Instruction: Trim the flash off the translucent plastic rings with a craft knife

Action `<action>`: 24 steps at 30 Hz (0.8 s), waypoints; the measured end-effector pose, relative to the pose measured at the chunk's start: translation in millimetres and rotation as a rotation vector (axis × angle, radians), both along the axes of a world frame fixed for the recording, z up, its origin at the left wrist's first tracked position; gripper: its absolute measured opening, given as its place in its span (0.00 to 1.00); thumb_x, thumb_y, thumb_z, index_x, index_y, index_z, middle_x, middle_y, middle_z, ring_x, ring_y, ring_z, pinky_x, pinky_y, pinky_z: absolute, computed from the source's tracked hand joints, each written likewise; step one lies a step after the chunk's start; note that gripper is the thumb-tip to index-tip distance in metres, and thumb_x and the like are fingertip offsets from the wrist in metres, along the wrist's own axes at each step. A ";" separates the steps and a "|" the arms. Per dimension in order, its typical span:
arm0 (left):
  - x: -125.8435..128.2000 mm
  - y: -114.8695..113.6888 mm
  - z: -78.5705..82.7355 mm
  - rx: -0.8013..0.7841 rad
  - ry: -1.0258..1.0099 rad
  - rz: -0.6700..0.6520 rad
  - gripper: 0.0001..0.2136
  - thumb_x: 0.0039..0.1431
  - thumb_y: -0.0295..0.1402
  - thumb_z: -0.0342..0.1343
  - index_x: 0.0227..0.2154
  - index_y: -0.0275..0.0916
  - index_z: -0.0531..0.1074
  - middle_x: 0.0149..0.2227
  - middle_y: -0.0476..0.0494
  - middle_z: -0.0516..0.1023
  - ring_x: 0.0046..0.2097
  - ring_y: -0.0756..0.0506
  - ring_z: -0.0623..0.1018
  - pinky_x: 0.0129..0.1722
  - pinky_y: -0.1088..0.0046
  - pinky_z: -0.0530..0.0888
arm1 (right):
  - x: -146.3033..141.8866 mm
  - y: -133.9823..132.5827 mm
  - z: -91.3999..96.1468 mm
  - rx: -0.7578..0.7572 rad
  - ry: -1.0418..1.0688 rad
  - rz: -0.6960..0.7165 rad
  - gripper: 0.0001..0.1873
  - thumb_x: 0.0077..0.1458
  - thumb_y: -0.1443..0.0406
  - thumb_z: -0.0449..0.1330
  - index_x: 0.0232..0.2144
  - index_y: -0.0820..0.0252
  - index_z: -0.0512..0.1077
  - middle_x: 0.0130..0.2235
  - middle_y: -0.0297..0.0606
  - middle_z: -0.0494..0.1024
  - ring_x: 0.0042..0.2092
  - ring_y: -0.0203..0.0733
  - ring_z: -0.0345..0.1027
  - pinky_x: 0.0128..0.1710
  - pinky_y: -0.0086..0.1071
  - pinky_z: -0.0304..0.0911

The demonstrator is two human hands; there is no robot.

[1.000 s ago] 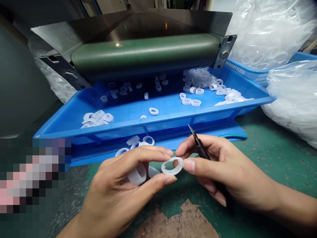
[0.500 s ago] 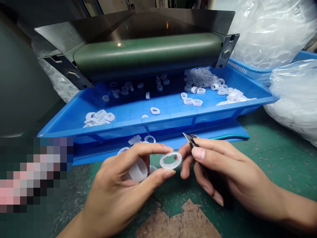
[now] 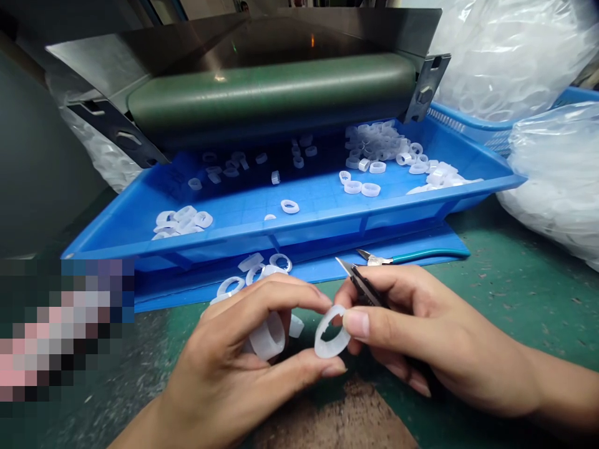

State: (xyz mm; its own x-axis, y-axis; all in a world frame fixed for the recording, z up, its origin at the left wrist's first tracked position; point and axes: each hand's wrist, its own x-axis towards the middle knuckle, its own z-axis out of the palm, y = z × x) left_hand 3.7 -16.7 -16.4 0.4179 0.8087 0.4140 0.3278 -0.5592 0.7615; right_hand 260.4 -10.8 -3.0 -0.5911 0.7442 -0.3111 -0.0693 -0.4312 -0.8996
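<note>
A translucent white plastic ring (image 3: 331,333) is pinched between both hands low in the middle. My left hand (image 3: 234,362) holds it with thumb and forefinger and keeps more white rings (image 3: 267,335) tucked in its palm. My right hand (image 3: 412,330) presses its thumb on the ring's right side and also grips a small black-handled blade (image 3: 359,282), its point angled up and left. Several loose rings (image 3: 255,269) lie on the blue lid just behind my left hand.
A blue tray (image 3: 327,221) with scattered white rings sits under a green conveyor roller (image 3: 271,93). Teal-handled cutters (image 3: 407,255) lie on the blue lid. Clear bags of rings (image 3: 556,181) stand at right. A pixelated patch covers the lower left. The mat is green and worn.
The ring has tipped from lying flat to standing more on edge. My right thumb has come back onto it, and both hands have sunk slightly. The view shifted and uncovered the teal cutters.
</note>
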 end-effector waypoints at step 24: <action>-22.3 3.9 -7.6 0.167 0.169 0.058 0.13 0.76 0.36 0.74 0.57 0.54 0.82 0.49 0.55 0.94 0.43 0.46 0.94 0.48 0.79 0.89 | -2.7 -14.1 4.7 0.594 -0.687 0.160 0.20 0.75 0.51 0.53 0.31 0.48 0.74 0.46 0.45 0.95 0.42 0.58 0.88 0.41 0.47 0.69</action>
